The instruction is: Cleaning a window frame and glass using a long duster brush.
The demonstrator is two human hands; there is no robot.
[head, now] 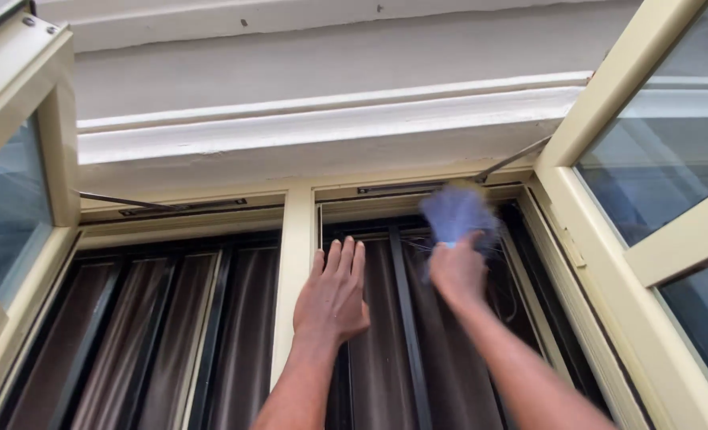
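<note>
At the top of the right-hand window opening, the right hand (457, 273) is clenched on a blue cloth (456, 213) that sticks out toward 12 o'clock, blurred; the left hand (334, 293) lies flat at 9 o'clock, fingers spread, holding nothing

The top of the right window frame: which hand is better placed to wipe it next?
Probably the right hand: it already grips the blue duster close under that frame. The left hand is empty, flat by the centre post.

Cream window frame (297, 239) — dark bars (406, 318)
</note>
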